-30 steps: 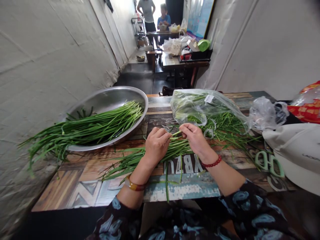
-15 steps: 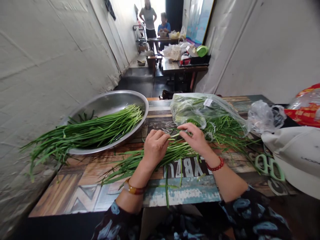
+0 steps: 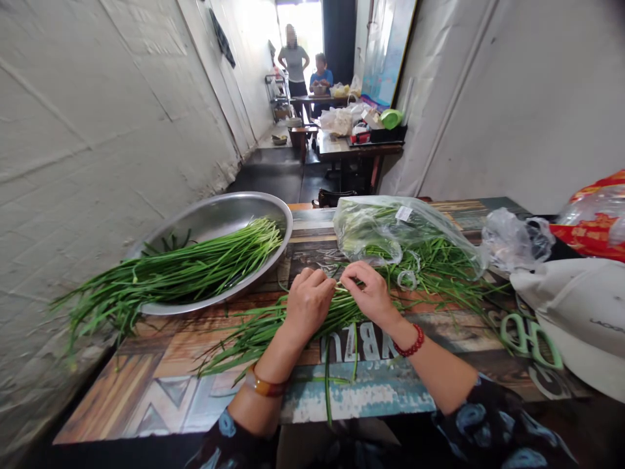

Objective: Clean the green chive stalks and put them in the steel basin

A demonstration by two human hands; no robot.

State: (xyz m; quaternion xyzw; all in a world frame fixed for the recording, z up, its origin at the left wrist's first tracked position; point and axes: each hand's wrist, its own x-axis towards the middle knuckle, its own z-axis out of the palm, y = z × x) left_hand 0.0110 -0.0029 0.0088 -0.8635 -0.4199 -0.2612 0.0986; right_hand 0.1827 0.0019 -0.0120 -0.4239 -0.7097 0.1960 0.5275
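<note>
My left hand is closed around the pale stem end of some garlic chives. Close beside it, my right hand pinches at the same stem end, thumb and forefinger together; the fingertips partly hide what is between them. Beneath both hands lies a loose pile of garlic chives, leaves toward the left. A big steel basin on the left holds a thick bundle of chives, its leaves hanging over the rim. Behind my right hand, a clear plastic bag lies over more chives.
Green-handled scissors and a white cap lie at the right, near a crumpled plastic bag and a red packet. Walls flank the table. Farther back, two people are by another table loaded with bags.
My right hand has come nearer my left, and its spread fingers have drawn into a pinch at the stem end. The view has tilted slightly upward.
</note>
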